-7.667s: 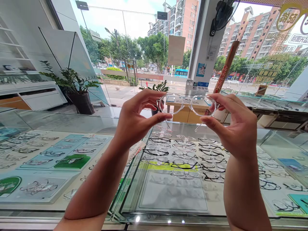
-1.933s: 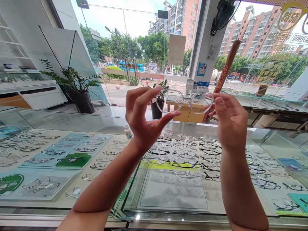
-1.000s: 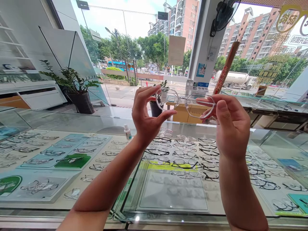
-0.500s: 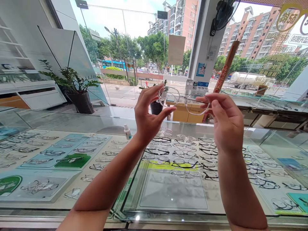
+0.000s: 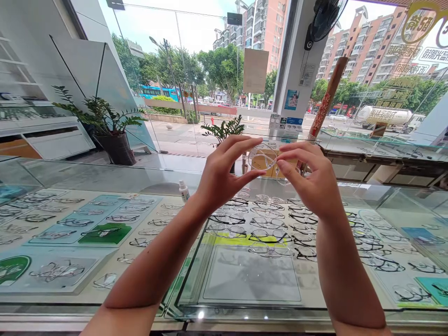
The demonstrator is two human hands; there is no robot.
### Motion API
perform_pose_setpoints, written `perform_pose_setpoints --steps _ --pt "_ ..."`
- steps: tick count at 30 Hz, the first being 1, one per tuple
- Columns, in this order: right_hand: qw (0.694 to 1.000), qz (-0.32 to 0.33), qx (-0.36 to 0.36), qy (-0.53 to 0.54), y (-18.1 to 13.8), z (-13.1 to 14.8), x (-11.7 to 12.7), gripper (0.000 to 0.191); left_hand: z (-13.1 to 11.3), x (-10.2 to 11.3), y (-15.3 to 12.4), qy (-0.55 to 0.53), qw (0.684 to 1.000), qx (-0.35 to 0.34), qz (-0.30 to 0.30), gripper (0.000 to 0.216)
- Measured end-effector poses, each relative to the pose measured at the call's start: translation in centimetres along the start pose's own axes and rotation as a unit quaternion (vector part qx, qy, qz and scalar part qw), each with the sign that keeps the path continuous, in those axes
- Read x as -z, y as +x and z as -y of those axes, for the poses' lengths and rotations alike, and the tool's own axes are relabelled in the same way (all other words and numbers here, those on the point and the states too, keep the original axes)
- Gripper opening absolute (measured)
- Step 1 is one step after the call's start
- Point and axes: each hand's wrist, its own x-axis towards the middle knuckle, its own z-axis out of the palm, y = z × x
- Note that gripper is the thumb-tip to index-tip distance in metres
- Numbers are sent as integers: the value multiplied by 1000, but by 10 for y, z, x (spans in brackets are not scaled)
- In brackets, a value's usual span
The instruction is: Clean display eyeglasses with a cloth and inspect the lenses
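A pair of clear-framed glasses [image 5: 263,157] is held up at chest height above a glass display counter [image 5: 105,179]. My left hand [image 5: 224,172] pinches the left lens rim between thumb and forefinger. My right hand [image 5: 310,179] grips the glasses from the right, fingers curled over the other lens, which is mostly hidden behind them. The two hands are close together, almost touching.
Under the counter glass lie rows of several spectacle frames [image 5: 266,224] on trays. A small white bottle [image 5: 182,190] stands on the counter left of my left wrist. A potted plant [image 5: 112,135] sits at the back left, shop windows beyond.
My right hand has slid left along the glasses toward my left hand, and both hands with the glasses have dropped slightly. The glasses now look turned or partly folded.
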Motion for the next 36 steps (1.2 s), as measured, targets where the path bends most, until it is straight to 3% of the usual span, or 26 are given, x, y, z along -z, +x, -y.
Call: perform_pose_setpoints --steps 10,16,23,26,28,31,32,36 --pt "993 60 -30 96 0 -1 2 13 -7 1 0 -135 990 39 15 63" --pt "974 121 -89 171 -1 -10 3 24 -7 3 -1 -158 986 50 27 66" --pt "968 127 -106 186 -1 -14 3 23 -7 1 1 -160 986 36 38 63" --pt "970 102 -119 189 0 -15 -1 24 -9 3 3 -107 994 26 26 66" --pt "976 49 -124 170 0 -16 -6 22 -13 6 4 -47 998 41 -22 63" --pt "988 -41 -111 100 -1 -13 -16 17 -24 8 3 -3 992 102 -78 27" --pt "990 -60 -96 79 -1 -10 -20 16 -28 7 2 -18 990 127 -65 19" --pt "995 -98 0 26 -6 6 -36 13 -35 -4 -2 -160 959 231 21 31"
